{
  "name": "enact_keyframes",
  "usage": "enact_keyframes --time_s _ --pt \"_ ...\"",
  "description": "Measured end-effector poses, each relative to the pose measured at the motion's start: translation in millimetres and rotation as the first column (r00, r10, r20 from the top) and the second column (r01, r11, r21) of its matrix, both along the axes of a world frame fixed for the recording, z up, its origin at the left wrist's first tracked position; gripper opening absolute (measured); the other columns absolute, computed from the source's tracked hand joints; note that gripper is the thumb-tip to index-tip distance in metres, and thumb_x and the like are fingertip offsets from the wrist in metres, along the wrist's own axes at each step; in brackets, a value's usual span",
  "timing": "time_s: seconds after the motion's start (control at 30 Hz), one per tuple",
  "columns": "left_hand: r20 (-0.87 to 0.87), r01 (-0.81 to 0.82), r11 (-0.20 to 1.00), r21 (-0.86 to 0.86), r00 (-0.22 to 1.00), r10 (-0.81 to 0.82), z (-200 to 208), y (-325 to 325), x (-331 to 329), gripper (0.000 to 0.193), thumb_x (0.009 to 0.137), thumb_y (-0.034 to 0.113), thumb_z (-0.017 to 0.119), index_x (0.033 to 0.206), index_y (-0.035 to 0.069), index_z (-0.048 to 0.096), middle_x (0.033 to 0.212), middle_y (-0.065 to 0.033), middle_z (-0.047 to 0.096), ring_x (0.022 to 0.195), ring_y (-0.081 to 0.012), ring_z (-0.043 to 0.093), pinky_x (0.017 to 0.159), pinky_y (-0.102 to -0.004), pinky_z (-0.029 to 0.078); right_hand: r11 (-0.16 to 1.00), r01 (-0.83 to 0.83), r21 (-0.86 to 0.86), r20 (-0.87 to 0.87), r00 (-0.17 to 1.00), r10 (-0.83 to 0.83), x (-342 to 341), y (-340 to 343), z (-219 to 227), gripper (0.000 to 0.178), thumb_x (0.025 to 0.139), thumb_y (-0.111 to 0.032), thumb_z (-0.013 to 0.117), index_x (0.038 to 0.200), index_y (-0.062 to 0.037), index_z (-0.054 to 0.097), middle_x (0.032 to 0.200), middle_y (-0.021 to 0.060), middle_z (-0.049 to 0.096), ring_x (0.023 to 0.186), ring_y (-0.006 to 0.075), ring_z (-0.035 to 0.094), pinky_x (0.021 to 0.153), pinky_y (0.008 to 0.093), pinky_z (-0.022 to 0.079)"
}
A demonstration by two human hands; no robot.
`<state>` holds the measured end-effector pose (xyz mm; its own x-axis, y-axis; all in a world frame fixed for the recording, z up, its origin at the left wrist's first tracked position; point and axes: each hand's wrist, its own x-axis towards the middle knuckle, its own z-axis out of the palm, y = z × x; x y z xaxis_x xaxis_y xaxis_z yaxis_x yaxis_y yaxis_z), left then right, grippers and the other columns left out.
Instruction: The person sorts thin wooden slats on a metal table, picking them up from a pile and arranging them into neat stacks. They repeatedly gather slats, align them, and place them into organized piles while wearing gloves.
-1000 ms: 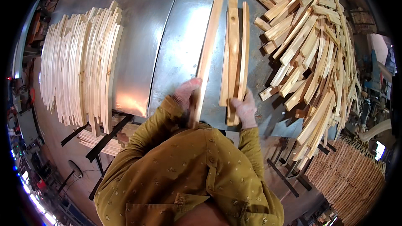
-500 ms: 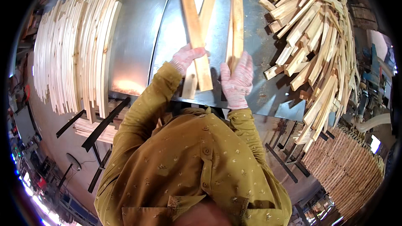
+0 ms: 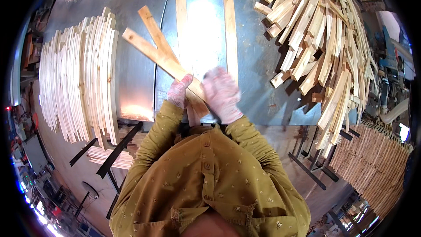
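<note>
My left hand (image 3: 179, 90), in a pale pinkish knit glove, is closed round two crossed wooden strips near their near ends. The upper wooden strip (image 3: 153, 55) slants to the far left across the darker wooden strip (image 3: 153, 24) beneath. My right hand (image 3: 222, 94), gloved alike and smeared by motion, is at the near end of the upper strip; its fingers are unclear, so its grip cannot be told. A long wooden strip (image 3: 182, 17) runs away from me under the crossed pair. Another wooden strip (image 3: 230, 26) lies to the right, beyond my right hand.
Pale strips stand in a neat row (image 3: 81, 79) on the left of the metal table (image 3: 258, 105). A loose heap of wooden strips (image 3: 315, 39) covers its right side. Dark metal bars (image 3: 118, 149) jut from the near edge. Stacked wood (image 3: 372, 162) stands at lower right.
The strips in my left hand have swung toward the far left. My right hand has left the right-hand strip and moved left, close to my left hand.
</note>
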<state>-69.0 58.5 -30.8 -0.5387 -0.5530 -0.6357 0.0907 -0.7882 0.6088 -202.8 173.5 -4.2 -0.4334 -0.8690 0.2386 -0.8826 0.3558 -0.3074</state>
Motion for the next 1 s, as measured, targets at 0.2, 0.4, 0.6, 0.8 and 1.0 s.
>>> enact_keyframes --time_s 0.2,0.4,0.6,0.8,1.0 --pt "0.545 0.244 0.851 -0.465 0.837 0.057 28.2 -19.7 6.0 0.056 0.090 0.039 0.072 0.126 -0.002 0.057 0.115 -0.0158 0.067 0.104 -0.0258 0.063 0.090 -0.0358 0.050 0.841 0.344 0.418 0.295 0.823 -0.484 -69.8 -29.3 -19.5 0.078 0.084 -0.039 0.069 0.150 -0.0095 0.038 0.142 0.0219 0.049 0.131 0.0347 0.049 0.107 0.0431 0.043" --pt "0.661 0.448 0.687 -0.573 0.747 0.065 37.1 -37.1 14.9 0.073 0.087 0.041 0.076 0.136 -0.004 0.046 0.117 -0.0197 0.064 0.105 -0.0287 0.063 0.090 -0.0386 0.052 0.999 0.053 -0.003 0.938 0.347 -0.015 11.8 -50.7 -10.2 0.054 0.088 -0.015 0.067 0.138 -0.0019 0.051 0.120 0.0169 0.058 0.104 0.0275 0.061 0.092 0.0391 0.052" --pt "0.819 0.608 0.639 -0.471 0.571 0.061 33.0 3.4 -36.3 0.099 0.083 0.037 0.075 0.154 -0.001 0.017 0.140 -0.0277 0.049 0.125 -0.0407 0.053 0.104 -0.0440 0.045 0.921 -0.384 0.065 0.631 0.731 0.260 -20.5 -9.0 -0.8 0.029 0.089 -0.020 0.055 0.110 -0.0027 0.064 0.102 0.0219 0.068 0.096 0.0362 0.066 0.093 0.0433 0.051" --pt "0.953 0.718 0.664 -0.208 0.302 -0.027 71.4 13.6 -73.0 0.104 0.083 0.028 0.074 0.159 0.005 0.007 0.155 -0.0253 0.031 0.135 -0.0409 0.045 0.111 -0.0464 0.039 0.566 0.820 -0.088 -0.239 0.534 -0.811 -306.4 -6.9 69.9 0.098 0.082 -0.060 0.068 0.149 0.0017 0.031 0.147 0.0314 0.038 0.135 0.0432 0.041 0.110 0.0493 0.038" --pt "0.994 0.845 0.529 -0.084 0.105 -0.010 58.0 16.5 -63.9 0.111 0.084 0.032 0.073 0.158 0.004 -0.004 0.156 -0.0264 0.030 0.141 -0.0408 0.036 0.113 -0.0484 0.037 0.367 0.813 0.451 0.172 0.325 -0.930 -381.8 -14.7 97.4 0.100 0.067 -0.049 0.081 0.145 -0.0110 0.031 0.144 0.0246 0.042 0.131 0.0388 0.048 0.104 0.0513 0.045"
